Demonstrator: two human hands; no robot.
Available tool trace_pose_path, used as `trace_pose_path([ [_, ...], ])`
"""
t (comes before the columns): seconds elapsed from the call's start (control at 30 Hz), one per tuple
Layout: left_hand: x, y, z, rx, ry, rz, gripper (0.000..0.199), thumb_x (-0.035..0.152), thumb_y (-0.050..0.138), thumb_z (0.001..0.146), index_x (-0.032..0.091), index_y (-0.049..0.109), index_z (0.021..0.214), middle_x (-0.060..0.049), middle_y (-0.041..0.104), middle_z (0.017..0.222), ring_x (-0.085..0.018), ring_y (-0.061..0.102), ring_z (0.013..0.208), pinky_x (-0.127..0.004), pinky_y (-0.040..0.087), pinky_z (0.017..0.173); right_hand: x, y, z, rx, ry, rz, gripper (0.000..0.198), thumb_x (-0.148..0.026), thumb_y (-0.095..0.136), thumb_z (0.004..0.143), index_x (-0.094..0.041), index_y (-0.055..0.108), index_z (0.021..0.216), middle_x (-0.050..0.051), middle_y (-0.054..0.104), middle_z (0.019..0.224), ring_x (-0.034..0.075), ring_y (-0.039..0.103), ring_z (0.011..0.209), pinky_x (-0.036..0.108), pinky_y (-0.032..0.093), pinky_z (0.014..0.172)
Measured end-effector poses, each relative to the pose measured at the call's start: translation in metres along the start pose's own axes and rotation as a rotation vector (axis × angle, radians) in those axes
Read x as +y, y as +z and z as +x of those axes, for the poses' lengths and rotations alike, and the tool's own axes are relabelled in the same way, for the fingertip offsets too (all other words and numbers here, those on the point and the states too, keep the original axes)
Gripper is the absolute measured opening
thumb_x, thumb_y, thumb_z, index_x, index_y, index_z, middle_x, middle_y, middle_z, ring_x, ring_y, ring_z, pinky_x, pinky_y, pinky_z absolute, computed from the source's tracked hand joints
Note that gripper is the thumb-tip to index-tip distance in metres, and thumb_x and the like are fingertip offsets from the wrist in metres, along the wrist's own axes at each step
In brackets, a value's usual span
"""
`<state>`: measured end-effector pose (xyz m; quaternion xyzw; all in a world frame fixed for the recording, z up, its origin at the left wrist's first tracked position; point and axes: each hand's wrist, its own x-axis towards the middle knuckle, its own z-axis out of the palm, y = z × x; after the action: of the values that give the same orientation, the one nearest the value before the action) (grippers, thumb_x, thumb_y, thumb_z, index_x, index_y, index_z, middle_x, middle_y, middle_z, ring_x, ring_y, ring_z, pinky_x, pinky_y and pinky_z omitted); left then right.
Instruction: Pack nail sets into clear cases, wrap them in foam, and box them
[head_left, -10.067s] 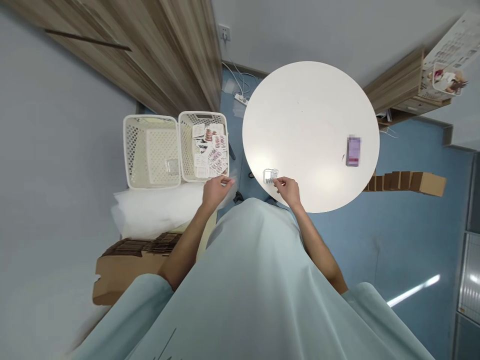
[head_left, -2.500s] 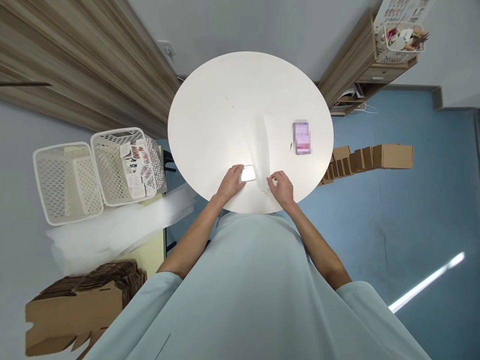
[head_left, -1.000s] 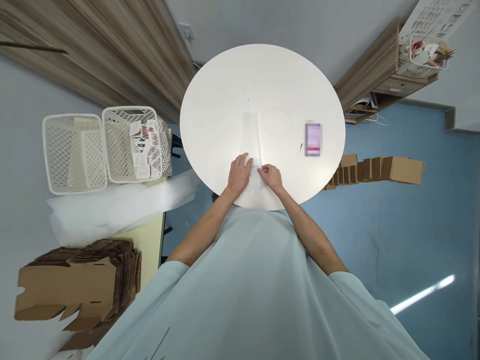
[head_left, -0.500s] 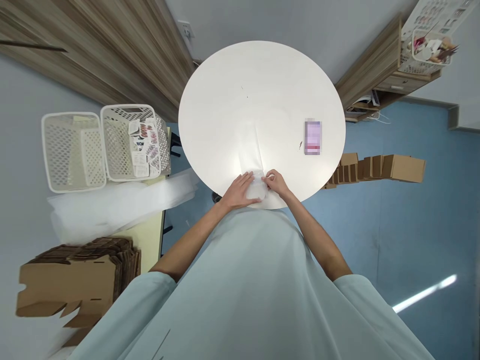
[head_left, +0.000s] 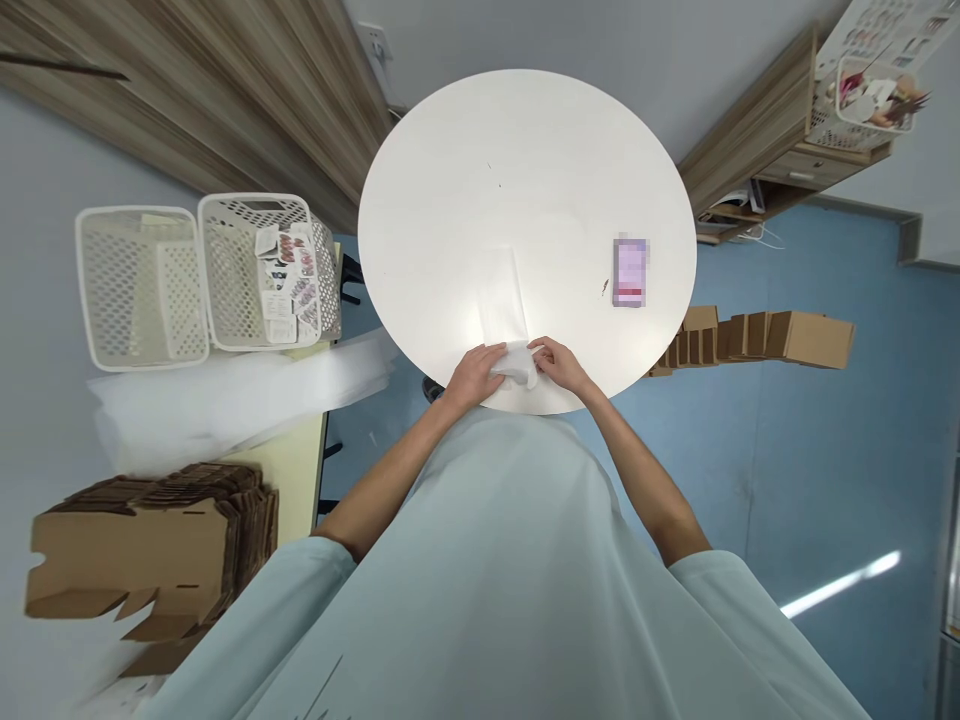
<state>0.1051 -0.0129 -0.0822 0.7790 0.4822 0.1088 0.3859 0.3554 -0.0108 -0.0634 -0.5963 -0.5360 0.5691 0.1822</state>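
A strip of thin white foam sheet (head_left: pixel 504 305) lies flat on the round white table (head_left: pixel 600 140), its near end folded over into a small bundle (head_left: pixel 516 362). Whether anything is wrapped inside the bundle is hidden. My left hand (head_left: pixel 476 376) grips the bundle's left side, with the fingers on top and the thumb at its near edge. On the right side, my right hand (head_left: pixel 559 364) pinches the foam with curled fingers. Both hands are close to the table's near edge.
A purple phone-like item (head_left: pixel 629 272), pixelated, lies on the table's right. To the left are white baskets (head_left: pixel 259 345), one holding printed cards, stacked white sheets (head_left: pixel 225 410) and flattened cardboard boxes (head_left: pixel 142 550). Brown cartons (head_left: pixel 810 338) stand at right.
The foam's near end, lying flatter before, is now folded up and away from me. My left hand has drawn its spread fingers and thumb closer around it.
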Motion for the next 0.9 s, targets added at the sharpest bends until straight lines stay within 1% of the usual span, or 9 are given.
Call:
trace_pose_path([
  [0.07, 0.002, -0.005, 0.003, 0.015, -0.034, -0.041, 0.055, 0.027, 0.062, 0.092, 0.025, 0.065, 0.147, -0.008, 0.064, 0.157, -0.031, 0.059, 0.145, -0.054, 0.041, 0.128, 0.001, -0.002, 0.000, 0.028, -0.096, -0.117, 0.039, -0.025, 0.061, 0.089, -0.027, 0.066, 0.128, 0.005, 0.071, 0.117, 0.019, 0.069, 0.090, 0.036, 0.058, 0.087],
  [0.13, 0.005, -0.010, 0.006, 0.027, -0.069, -0.092, 0.052, 0.029, 0.064, 0.090, 0.025, 0.069, 0.142, -0.006, 0.067, 0.152, -0.030, 0.063, 0.140, -0.050, 0.047, 0.123, 0.002, -0.002, 0.002, 0.055, -0.184, -0.185, 0.042, -0.024, 0.065, 0.086, -0.028, 0.068, 0.128, 0.008, 0.066, 0.130, 0.022, 0.069, 0.098, 0.038, 0.058, 0.086],
  [0.27, 0.005, -0.020, 0.014, 0.052, -0.142, -0.200, 0.040, 0.033, 0.066, 0.090, 0.027, 0.076, 0.129, -0.004, 0.075, 0.139, -0.029, 0.070, 0.127, -0.042, 0.053, 0.114, -0.001, 0.002, 0.013, 0.054, -0.273, -0.190, 0.028, -0.027, 0.062, 0.090, -0.026, 0.071, 0.117, 0.008, 0.069, 0.126, 0.025, 0.068, 0.100, 0.039, 0.056, 0.085],
  [0.37, 0.003, -0.025, 0.020, 0.082, -0.238, -0.268, 0.034, 0.041, 0.067, 0.092, 0.024, 0.078, 0.119, -0.007, 0.079, 0.125, -0.030, 0.072, 0.118, -0.041, 0.055, 0.106, -0.004, 0.004, 0.024, 0.079, -0.238, -0.187, 0.025, -0.030, 0.060, 0.094, -0.025, 0.071, 0.116, 0.007, 0.072, 0.122, 0.023, 0.067, 0.094, 0.038, 0.055, 0.085],
  [0.43, 0.002, -0.027, 0.022, 0.109, -0.311, -0.330, 0.037, 0.050, 0.067, 0.094, 0.022, 0.078, 0.114, -0.009, 0.080, 0.118, -0.031, 0.072, 0.113, -0.041, 0.056, 0.101, -0.006, 0.004, 0.032, 0.102, -0.194, -0.205, 0.024, -0.034, 0.058, 0.097, -0.024, 0.070, 0.116, 0.007, 0.074, 0.119, 0.023, 0.066, 0.090, 0.038, 0.054, 0.085],
  [0.57, 0.003, -0.029, 0.022, 0.175, -0.378, -0.502, 0.057, 0.068, 0.043, 0.105, 0.021, 0.075, 0.101, -0.009, 0.079, 0.110, -0.030, 0.071, 0.108, -0.040, 0.054, 0.098, -0.009, 0.007, 0.047, 0.141, -0.122, -0.266, 0.030, -0.042, 0.060, 0.100, -0.023, 0.068, 0.122, 0.007, 0.073, 0.116, 0.021, 0.062, 0.081, 0.037, 0.053, 0.082],
  [0.67, 0.004, -0.026, 0.020, 0.249, -0.391, -0.604, 0.062, 0.069, 0.032, 0.109, 0.021, 0.070, 0.097, -0.009, 0.078, 0.110, -0.028, 0.071, 0.109, -0.040, 0.051, 0.101, -0.009, 0.009, 0.056, 0.160, -0.089, -0.301, 0.032, -0.042, 0.061, 0.099, -0.022, 0.067, 0.123, 0.008, 0.070, 0.115, 0.021, 0.062, 0.081, 0.036, 0.053, 0.080],
  [0.8, 0.004, -0.015, 0.024, 0.379, -0.494, -0.631, 0.046, 0.059, 0.038, 0.111, 0.022, 0.063, 0.103, -0.009, 0.076, 0.113, -0.025, 0.072, 0.107, -0.039, 0.052, 0.100, -0.010, 0.014, 0.066, 0.202, -0.016, -0.331, 0.028, -0.039, 0.062, 0.098, -0.023, 0.065, 0.121, 0.007, 0.070, 0.113, 0.023, 0.065, 0.089, 0.037, 0.053, 0.080],
  [0.9, 0.004, -0.005, 0.031, 0.457, -0.606, -0.579, 0.026, 0.047, 0.065, 0.102, 0.023, 0.057, 0.111, -0.008, 0.073, 0.115, -0.023, 0.072, 0.100, -0.038, 0.054, 0.096, -0.014, 0.016, 0.070, 0.227, 0.059, -0.331, 0.031, -0.038, 0.065, 0.097, -0.025, 0.060, 0.125, 0.006, 0.072, 0.111, 0.026, 0.067, 0.095, 0.040, 0.054, 0.082],
])
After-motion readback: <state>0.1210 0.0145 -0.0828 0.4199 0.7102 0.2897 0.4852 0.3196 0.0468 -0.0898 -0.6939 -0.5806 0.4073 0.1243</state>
